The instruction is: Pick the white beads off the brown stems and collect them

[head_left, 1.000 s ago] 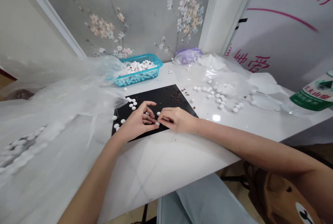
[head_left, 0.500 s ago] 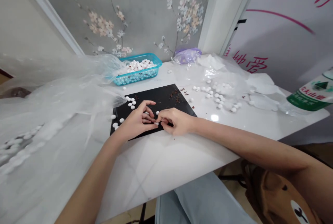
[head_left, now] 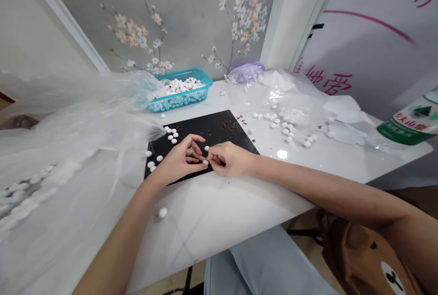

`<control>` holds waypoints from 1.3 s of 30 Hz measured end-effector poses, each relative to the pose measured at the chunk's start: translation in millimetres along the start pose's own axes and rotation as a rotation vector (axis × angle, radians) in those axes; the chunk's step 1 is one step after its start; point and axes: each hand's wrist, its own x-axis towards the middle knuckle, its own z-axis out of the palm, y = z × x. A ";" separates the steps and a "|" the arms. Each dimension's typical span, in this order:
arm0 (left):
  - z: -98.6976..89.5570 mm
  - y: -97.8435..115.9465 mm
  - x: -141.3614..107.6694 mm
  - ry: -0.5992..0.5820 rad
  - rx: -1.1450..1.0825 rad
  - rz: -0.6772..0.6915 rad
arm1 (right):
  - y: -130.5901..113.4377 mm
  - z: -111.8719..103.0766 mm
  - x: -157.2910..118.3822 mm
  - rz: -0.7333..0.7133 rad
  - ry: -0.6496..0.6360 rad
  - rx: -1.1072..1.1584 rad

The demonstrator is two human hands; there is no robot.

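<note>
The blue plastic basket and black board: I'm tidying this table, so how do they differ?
The bright blue plastic basket has raised walls; the flat black board has none. The basket holds a heap of white round pieces; the board only a few, plus dark crumbs. The basket sits farther away than the board. Both rest on the white table top.

here's the white glossy table [head_left: 219, 213], and look at that: a black board [head_left: 214, 123] flat in the middle, a blue plastic basket [head_left: 181, 103] piled with round white pieces [head_left: 178, 86] behind it, clear plastic sheeting [head_left: 294, 103] spread over both ends, a green-labelled bottle [head_left: 410, 123] on its side at the right, and 1 white piece [head_left: 163, 213] alone near the front edge.
</note>
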 end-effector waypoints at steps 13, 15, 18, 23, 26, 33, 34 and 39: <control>-2.5 -3.4 1.3 -0.018 0.050 0.044 | -38.0 -15.3 5.9 0.107 0.129 -0.315; -3.4 -3.2 1.0 -0.016 0.097 0.080 | -61.0 0.2 4.0 -0.014 0.121 -0.318; -3.1 -1.1 -0.5 -0.002 0.178 0.097 | -101.5 37.9 -2.5 -0.309 -0.130 -0.288; -0.6 2.4 -3.0 0.037 0.354 0.154 | -132.5 80.4 -4.9 -0.339 -0.322 -0.378; 0.4 3.0 -3.5 0.054 0.469 0.210 | -123.0 82.5 -2.4 -0.371 -0.371 -0.422; 1.9 8.2 -4.8 0.003 0.595 0.264 | -101.4 66.7 -5.9 -0.485 -0.361 -0.445; 2.0 9.2 -4.9 -0.004 0.600 0.265 | -97.7 60.1 -4.9 -0.504 -0.334 -0.466; 0.7 8.3 -4.3 -0.047 0.536 0.277 | -60.2 4.2 16.4 -0.442 0.003 -0.458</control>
